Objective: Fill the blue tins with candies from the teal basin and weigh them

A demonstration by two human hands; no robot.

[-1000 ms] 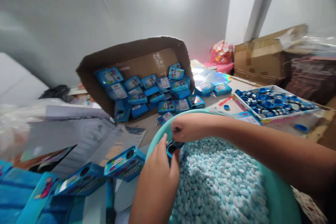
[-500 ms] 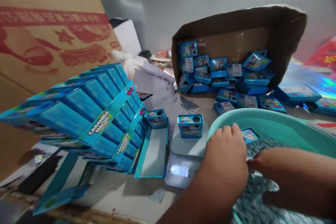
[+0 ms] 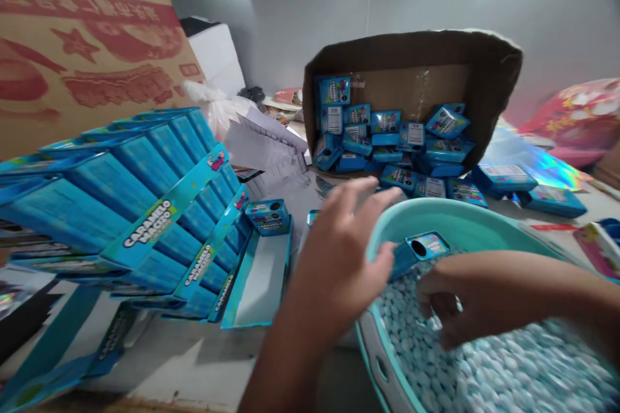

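My left hand (image 3: 339,251) hovers over the near rim of a teal basin (image 3: 465,222), fingers spread and open, its thumb right beside a small blue tin (image 3: 420,247). The tin lies tilted on the pale blue candies (image 3: 484,368) that fill the basin. My right hand (image 3: 448,306) rests on the candies just right of the tin, fingers curled down into them. What they hold is hidden. Another small blue tin (image 3: 312,216) peeks out behind my left hand.
A tipped cardboard box (image 3: 411,71) with several blue tins lies behind the basin. Stacked blue display cartons (image 3: 145,206) stand at left, with a tin (image 3: 267,216) in an open tray. A big red-printed cardboard box (image 3: 72,45), papers (image 3: 271,142) and a holographic sheet (image 3: 537,164) surround them.
My left hand has opened and lifted off the tin, now covering the scale. The tin lies on the candies. The view has shifted slightly left.
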